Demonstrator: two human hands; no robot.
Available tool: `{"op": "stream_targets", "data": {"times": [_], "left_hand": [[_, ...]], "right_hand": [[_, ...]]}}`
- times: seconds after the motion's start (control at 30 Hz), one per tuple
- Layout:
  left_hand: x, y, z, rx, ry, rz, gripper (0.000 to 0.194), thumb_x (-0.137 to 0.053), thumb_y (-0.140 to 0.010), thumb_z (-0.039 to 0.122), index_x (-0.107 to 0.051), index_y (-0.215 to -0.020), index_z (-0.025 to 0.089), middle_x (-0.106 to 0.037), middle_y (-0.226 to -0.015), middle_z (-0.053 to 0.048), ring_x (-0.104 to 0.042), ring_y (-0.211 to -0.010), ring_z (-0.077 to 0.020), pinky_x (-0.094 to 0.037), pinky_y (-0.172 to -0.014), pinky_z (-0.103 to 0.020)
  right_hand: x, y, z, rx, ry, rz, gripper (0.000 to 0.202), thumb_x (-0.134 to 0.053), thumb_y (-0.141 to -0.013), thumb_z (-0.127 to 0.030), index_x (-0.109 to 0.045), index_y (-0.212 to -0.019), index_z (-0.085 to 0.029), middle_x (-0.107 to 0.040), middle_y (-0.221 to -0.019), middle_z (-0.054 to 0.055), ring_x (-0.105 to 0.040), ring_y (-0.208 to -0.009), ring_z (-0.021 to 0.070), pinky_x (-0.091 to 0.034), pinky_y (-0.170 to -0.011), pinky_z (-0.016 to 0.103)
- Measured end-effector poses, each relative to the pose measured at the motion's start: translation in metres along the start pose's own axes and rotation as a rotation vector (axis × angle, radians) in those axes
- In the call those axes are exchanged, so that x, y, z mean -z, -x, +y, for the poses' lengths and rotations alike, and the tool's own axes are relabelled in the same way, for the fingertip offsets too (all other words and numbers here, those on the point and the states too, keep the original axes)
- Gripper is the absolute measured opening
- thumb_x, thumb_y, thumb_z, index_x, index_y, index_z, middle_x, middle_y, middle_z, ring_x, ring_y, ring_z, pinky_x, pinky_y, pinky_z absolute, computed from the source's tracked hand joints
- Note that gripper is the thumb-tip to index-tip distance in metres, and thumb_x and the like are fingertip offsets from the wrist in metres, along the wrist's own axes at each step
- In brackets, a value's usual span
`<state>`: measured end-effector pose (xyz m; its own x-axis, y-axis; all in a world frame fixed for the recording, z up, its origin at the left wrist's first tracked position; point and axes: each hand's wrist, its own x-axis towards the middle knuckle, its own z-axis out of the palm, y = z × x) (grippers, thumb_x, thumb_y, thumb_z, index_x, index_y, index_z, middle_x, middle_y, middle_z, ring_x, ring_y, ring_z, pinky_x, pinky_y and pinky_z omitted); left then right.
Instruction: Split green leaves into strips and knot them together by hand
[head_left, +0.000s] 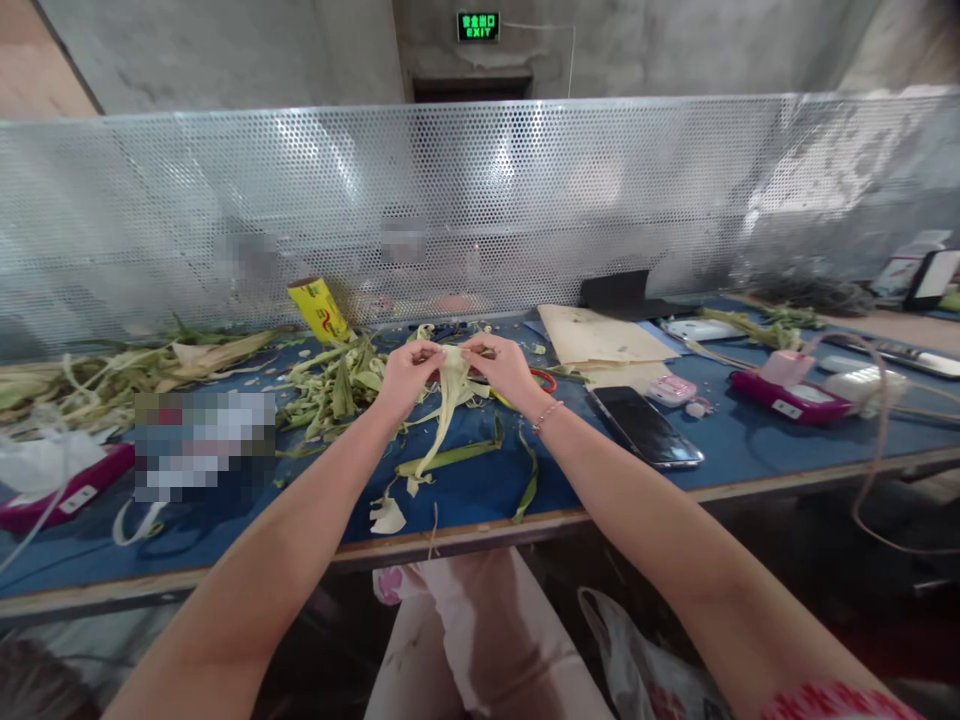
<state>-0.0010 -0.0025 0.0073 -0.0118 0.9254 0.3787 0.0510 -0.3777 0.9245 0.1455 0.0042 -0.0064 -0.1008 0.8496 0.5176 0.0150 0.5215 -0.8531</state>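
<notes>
A pale corn husk strip (448,396) hangs between my two hands over the blue tabletop, its tail drooping toward the table's front. My left hand (409,372) pinches the husk's top from the left side. From the right, my right hand (501,366) pinches the same husk close by; a beaded bracelet circles that wrist. Just behind my right hand lie orange-and-yellow handles (543,380), possibly scissors, partly hidden. Left of my left hand is a heap of green husk pieces (337,385). Below the hands rest a green husk strip (450,458) and a small pale scrap (388,515).
A black phone (645,427) lies right of my right arm, beside a pink earphone case (671,390). Brown paper sheets (596,335) lie behind. Magenta power strips (791,397) sit toward both ends. A yellow tube (321,310) leans near the perforated metal screen (480,200).
</notes>
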Motion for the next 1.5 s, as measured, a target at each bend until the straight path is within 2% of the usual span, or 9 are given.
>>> {"op": "stream_targets", "data": {"times": [0.13,0.27,0.4,0.53,0.7,1.07,1.17,1.33,1.5], "left_hand": [[0.001,0.001,0.001,-0.019,0.003,-0.007,0.014,-0.065,-0.058,0.023,-0.06,-0.068,0.016,-0.054,-0.055,0.003,-0.051,-0.048,-0.0086,-0.046,-0.05,-0.023],[0.002,0.001,0.001,0.015,0.049,-0.044,0.02,-0.066,-0.055,0.022,-0.062,-0.073,0.016,-0.05,-0.052,0.005,-0.049,-0.046,-0.008,-0.045,-0.048,-0.023],[0.001,0.001,-0.001,0.028,0.06,-0.074,0.021,-0.066,-0.055,0.025,-0.061,-0.073,0.016,-0.055,-0.059,0.003,-0.051,-0.05,-0.0081,-0.044,-0.047,-0.021],[0.0,0.002,-0.001,-0.036,-0.031,-0.104,0.019,-0.066,-0.058,0.027,-0.06,-0.073,0.016,-0.059,-0.062,0.001,-0.05,-0.05,-0.0074,-0.041,-0.047,-0.02],[0.0,0.002,0.0,-0.157,-0.147,-0.067,0.011,-0.065,-0.058,0.02,-0.061,-0.067,0.016,-0.058,-0.058,0.001,-0.051,-0.054,-0.0077,-0.042,-0.054,-0.02],[0.004,0.0,-0.003,-0.165,-0.16,-0.097,0.007,-0.063,-0.055,0.021,-0.062,-0.06,0.016,-0.059,-0.056,0.001,-0.05,-0.05,-0.0079,-0.043,-0.054,-0.022],[0.005,-0.001,-0.005,-0.194,-0.206,-0.073,0.005,-0.061,-0.056,0.02,-0.062,-0.06,0.017,-0.062,-0.059,0.0,-0.053,-0.055,-0.0095,-0.044,-0.058,-0.023],[0.006,0.002,-0.004,-0.364,-0.344,-0.072,0.006,-0.058,-0.058,0.017,-0.063,-0.06,0.019,-0.067,-0.069,-0.003,-0.059,-0.067,-0.0136,-0.046,-0.066,-0.026],[0.003,0.007,0.004,-0.45,-0.464,-0.104,0.009,-0.058,-0.06,0.014,-0.064,-0.057,0.021,-0.067,-0.074,-0.003,-0.059,-0.073,-0.0146,-0.046,-0.071,-0.027]], "right_hand": [[-0.001,-0.002,0.004,0.028,0.039,0.006,0.01,-0.056,-0.067,-0.022,-0.064,-0.072,-0.018,-0.062,-0.066,0.001,-0.058,-0.059,0.0119,-0.051,-0.06,0.027],[-0.001,-0.001,0.004,0.036,0.063,-0.01,0.012,-0.055,-0.068,-0.022,-0.065,-0.075,-0.018,-0.062,-0.069,0.001,-0.058,-0.062,0.0123,-0.051,-0.061,0.028],[-0.001,0.002,0.001,0.046,0.092,-0.026,0.018,-0.056,-0.069,-0.026,-0.065,-0.082,-0.018,-0.062,-0.072,0.001,-0.057,-0.06,0.0113,-0.05,-0.06,0.027],[-0.002,0.001,0.002,0.082,0.125,-0.063,0.016,-0.054,-0.071,-0.027,-0.065,-0.079,-0.019,-0.063,-0.071,0.002,-0.056,-0.063,0.012,-0.047,-0.06,0.025],[-0.001,0.0,0.005,0.118,0.204,-0.031,0.014,-0.052,-0.069,-0.021,-0.064,-0.075,-0.019,-0.062,-0.071,0.002,-0.056,-0.065,0.0123,-0.045,-0.062,0.025],[-0.002,0.0,0.005,0.125,0.159,-0.054,0.007,-0.053,-0.067,-0.019,-0.059,-0.067,-0.017,-0.059,-0.067,0.0,-0.053,-0.059,0.0098,-0.044,-0.06,0.024],[-0.001,0.001,0.002,0.044,0.035,-0.106,0.008,-0.056,-0.067,-0.024,-0.059,-0.07,-0.018,-0.059,-0.068,-0.001,-0.053,-0.058,0.0088,-0.045,-0.06,0.024],[-0.002,0.002,-0.003,-0.256,-0.329,-0.143,0.018,-0.063,-0.065,-0.036,-0.057,-0.067,-0.019,-0.059,-0.064,-0.002,-0.056,-0.058,0.0094,-0.048,-0.059,0.023],[0.0,0.004,-0.008,-0.469,-0.496,-0.142,0.017,-0.067,-0.064,-0.031,-0.055,-0.065,-0.019,-0.059,-0.06,-0.003,-0.053,-0.05,0.0072,-0.048,-0.053,0.021]]}}
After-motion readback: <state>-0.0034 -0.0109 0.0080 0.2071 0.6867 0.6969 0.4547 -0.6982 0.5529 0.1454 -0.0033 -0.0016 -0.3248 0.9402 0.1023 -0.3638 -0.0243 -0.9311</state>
